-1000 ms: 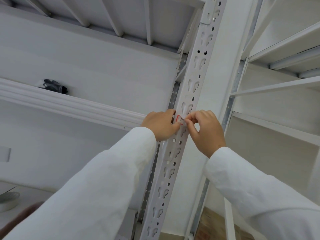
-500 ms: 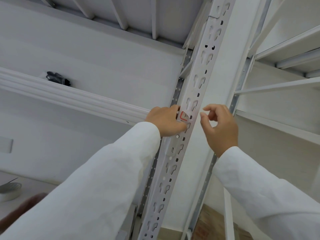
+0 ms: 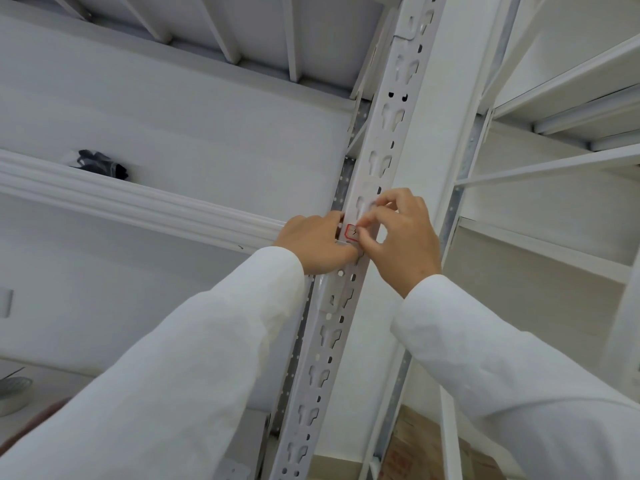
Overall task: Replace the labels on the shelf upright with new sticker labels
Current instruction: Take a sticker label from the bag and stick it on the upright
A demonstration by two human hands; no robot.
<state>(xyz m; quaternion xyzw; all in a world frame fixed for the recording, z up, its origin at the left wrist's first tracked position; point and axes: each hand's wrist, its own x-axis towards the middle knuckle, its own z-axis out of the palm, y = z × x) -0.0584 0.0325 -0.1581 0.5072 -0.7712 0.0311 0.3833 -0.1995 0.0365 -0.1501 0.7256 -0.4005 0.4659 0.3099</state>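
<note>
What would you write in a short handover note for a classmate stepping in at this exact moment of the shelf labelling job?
Left hand: wrapped round the shelf upright beside the label, steadying; its grip is on the post.
Right hand: fingertips at the red-bordered sticker label, apparently pinching its edge.
Label sits on the upright's face, level with the shelf beam, partly hidden by fingers.
Done: cannot tell whether this label is old or new.
Left: finish this label, then check the rest of the upright. No spare stickers in view.

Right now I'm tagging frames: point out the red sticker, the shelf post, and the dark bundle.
red sticker [image 3: 350, 231], head view, its visible face.
shelf post [image 3: 388, 140], head view, slotted front.
dark bundle [image 3: 102, 163], head view, its middle.
</note>
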